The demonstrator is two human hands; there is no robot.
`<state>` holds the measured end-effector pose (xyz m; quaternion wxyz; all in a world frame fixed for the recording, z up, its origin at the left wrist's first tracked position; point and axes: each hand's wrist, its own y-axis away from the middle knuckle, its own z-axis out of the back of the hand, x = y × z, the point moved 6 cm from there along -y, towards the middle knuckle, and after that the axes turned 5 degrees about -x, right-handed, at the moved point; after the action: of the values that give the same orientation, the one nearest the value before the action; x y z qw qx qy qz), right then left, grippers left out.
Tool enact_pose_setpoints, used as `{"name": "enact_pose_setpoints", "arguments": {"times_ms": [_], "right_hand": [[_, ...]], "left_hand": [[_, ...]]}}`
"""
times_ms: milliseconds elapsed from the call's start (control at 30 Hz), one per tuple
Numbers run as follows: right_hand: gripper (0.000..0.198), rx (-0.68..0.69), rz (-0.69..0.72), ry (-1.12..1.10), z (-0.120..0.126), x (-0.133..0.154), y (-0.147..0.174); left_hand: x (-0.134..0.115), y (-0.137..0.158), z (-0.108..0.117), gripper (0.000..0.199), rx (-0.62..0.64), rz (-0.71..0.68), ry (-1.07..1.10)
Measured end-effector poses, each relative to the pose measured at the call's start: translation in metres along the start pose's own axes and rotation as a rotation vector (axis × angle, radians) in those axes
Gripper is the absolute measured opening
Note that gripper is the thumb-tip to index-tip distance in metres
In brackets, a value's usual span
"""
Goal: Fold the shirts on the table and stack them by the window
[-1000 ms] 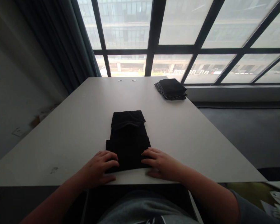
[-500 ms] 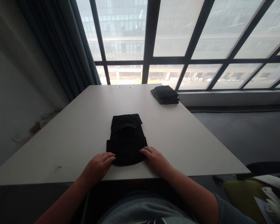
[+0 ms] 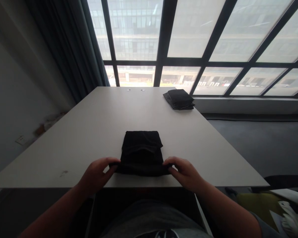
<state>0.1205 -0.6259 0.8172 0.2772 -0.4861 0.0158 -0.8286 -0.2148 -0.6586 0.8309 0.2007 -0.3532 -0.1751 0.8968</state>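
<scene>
A black folded garment (image 3: pixel 142 155) lies near the front edge of the white table, its near part turned up into a thick dark roll. My left hand (image 3: pixel 96 171) pinches the left end of that near edge between thumb and fingers. At the opposite end, my right hand (image 3: pixel 185 171) grips the right corner in a similar pinch. The far part of the garment is a flat panel with a loose flap across it. Which kind of garment it is, I cannot tell.
A stack of folded dark cloths (image 3: pixel 180 99), some striped, rests at the table's far right corner. The white table (image 3: pixel 89 132) stands before a large window (image 3: pixel 183 29). A dark curtain (image 3: pixel 69 43) hangs at left; a green seat (image 3: pixel 258 206) with white items is at lower right.
Both hands have gone from lying at the garment's near corners to pinching them. The near edge has been lifted and folded away from me, making the garment look shorter. The view has shifted slightly.
</scene>
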Motion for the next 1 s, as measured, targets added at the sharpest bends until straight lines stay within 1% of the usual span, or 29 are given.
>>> {"name": "enact_pose_setpoints", "arguments": {"times_ms": [67, 167, 267, 300, 367, 400, 467, 533, 567, 633, 700, 767, 833, 900, 933, 1000], "right_hand": [[0.023, -0.092, -0.113, -0.06, 0.01, -0.013, -0.023], [0.033, -0.219, -0.239, -0.136, 0.019, -0.042, -0.066], [0.037, -0.261, -0.327, -0.137, 0.016, -0.076, -0.106], [0.036, -0.269, -0.353, -0.096, 0.014, -0.088, -0.118], [0.032, -0.283, -0.39, 0.061, 0.01, -0.109, -0.136], [0.029, -0.277, -0.397, 0.161, 0.007, -0.117, -0.142], [0.025, -0.224, -0.37, 0.361, -0.001, -0.128, -0.151], [0.024, -0.16, -0.32, 0.491, -0.008, -0.132, -0.154], [0.025, -0.153, -0.283, 0.537, -0.009, -0.129, -0.154], [0.029, -0.182, -0.175, 0.599, -0.009, -0.118, -0.153], [0.033, -0.195, -0.032, 0.632, -0.012, -0.102, -0.154], [0.039, -0.128, 0.079, 0.651, -0.023, -0.093, -0.157], [0.047, 0.011, 0.093, 0.67, -0.038, -0.098, -0.162], [0.052, 0.152, 0.042, 0.672, -0.052, -0.112, -0.166], [0.054, 0.202, 0.015, 0.662, -0.056, -0.119, -0.167], [0.055, 0.236, -0.016, 0.648, -0.061, -0.129, -0.169]], "left_hand": [[0.01, -0.028, 0.003, 0.025, -0.002, 0.086, -0.014], [0.033, -0.078, -0.002, 0.034, -0.023, 0.163, -0.038], [0.062, -0.122, -0.022, 0.037, -0.002, 0.21, -0.115], [0.072, -0.133, -0.032, 0.037, 0.023, 0.226, -0.165], [0.092, -0.147, -0.053, 0.033, 0.081, 0.255, -0.267], [0.1, -0.151, -0.064, 0.03, 0.105, 0.265, -0.31], [0.112, -0.153, -0.081, 0.023, 0.132, 0.282, -0.369], [0.116, -0.152, -0.093, 0.02, 0.144, 0.293, -0.41], [0.115, -0.152, -0.098, 0.022, 0.145, 0.295, -0.429], [0.108, -0.153, -0.105, 0.03, 0.139, 0.277, -0.449], [0.093, -0.156, -0.115, 0.038, 0.145, 0.21, -0.452], [0.079, -0.159, -0.131, 0.047, 0.182, 0.139, -0.456], [0.073, -0.158, -0.149, 0.052, 0.235, 0.11, -0.476], [0.073, -0.156, -0.164, 0.053, 0.264, 0.117, -0.501], [0.075, -0.154, -0.169, 0.053, 0.268, 0.119, -0.509], [0.08, -0.152, -0.175, 0.053, 0.258, 0.112, -0.511]]}}
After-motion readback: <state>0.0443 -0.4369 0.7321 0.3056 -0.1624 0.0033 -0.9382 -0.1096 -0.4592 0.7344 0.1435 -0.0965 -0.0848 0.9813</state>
